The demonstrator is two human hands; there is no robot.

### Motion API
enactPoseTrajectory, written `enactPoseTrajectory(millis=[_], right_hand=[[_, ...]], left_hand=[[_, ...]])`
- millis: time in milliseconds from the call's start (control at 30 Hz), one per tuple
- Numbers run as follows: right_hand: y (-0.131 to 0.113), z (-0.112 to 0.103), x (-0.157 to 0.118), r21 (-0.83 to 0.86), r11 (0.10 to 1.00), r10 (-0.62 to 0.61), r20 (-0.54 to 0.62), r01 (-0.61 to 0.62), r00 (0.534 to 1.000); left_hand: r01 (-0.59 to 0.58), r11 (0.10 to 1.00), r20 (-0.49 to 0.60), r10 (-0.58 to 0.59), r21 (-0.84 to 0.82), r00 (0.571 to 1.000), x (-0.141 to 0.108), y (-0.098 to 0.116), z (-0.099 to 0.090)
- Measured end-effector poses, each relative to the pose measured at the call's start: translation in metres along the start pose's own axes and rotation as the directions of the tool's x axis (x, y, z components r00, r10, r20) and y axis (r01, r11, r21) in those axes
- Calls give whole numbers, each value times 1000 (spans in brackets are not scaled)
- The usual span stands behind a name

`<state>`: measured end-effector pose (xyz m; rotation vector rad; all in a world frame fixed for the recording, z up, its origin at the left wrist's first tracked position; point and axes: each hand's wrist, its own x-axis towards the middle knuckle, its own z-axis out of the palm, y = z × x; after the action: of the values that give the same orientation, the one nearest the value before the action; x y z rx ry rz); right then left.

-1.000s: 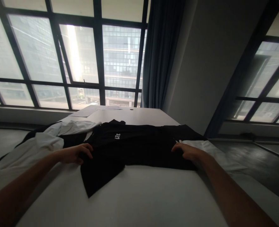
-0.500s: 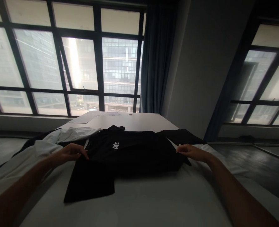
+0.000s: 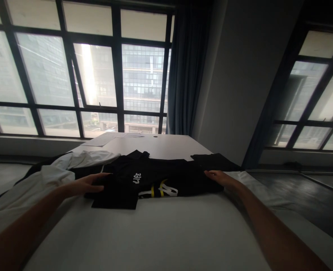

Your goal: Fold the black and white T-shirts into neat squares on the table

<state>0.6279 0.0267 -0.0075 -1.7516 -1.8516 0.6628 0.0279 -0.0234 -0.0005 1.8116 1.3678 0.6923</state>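
Observation:
A black T-shirt (image 3: 180, 173) lies folded across the white table (image 3: 166, 233) in front of me. White lettering and part of a white and yellow print show on it. At its left side a black flap hangs toward me, and my left hand (image 3: 86, 184) is on the cloth there, thumb and fingers on either side of a fold. My right hand (image 3: 221, 178) has the shirt's right edge at its fingertips; its thumb is mostly hidden.
White garments (image 3: 84, 160) lie heaped on the left, with dark cloth under them. Another folded black garment (image 3: 215, 162) lies behind my right hand, near white cloth (image 3: 256, 188). Paper sheets (image 3: 100, 141) rest at the table's far end, before the windows.
The shirt's near part has shifted, so the white and yellow print now shows. The left flap reaches less far toward me. My right hand has moved slightly left.

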Motion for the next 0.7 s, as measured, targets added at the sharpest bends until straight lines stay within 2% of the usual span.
enactPoseTrajectory(millis=[67,200,367,567,633,700], right_hand=[[3,-6,-5,-31,999,-7,39,8,999],[7,-14,-7,-106,994,24,68,-17,997],[8,-15,-6,-331,940,98,8,-89,995],[-2,-8,-6,-543,823,178,-30,-165,984],[-6,-5,-7,-602,783,149,-65,-158,987],[-14,0,-8,-617,783,43,-83,-85,996]], left_hand=[[-29,993,68,22,114,997,-5,-3,-4],[-8,952,-74,32,305,997,3,-2,5],[5,935,-124,41,354,991,3,10,9],[8,929,57,-32,370,998,-20,26,-8],[-14,925,113,-31,381,993,-23,26,-12],[-53,908,145,-8,415,989,-23,25,-13]])
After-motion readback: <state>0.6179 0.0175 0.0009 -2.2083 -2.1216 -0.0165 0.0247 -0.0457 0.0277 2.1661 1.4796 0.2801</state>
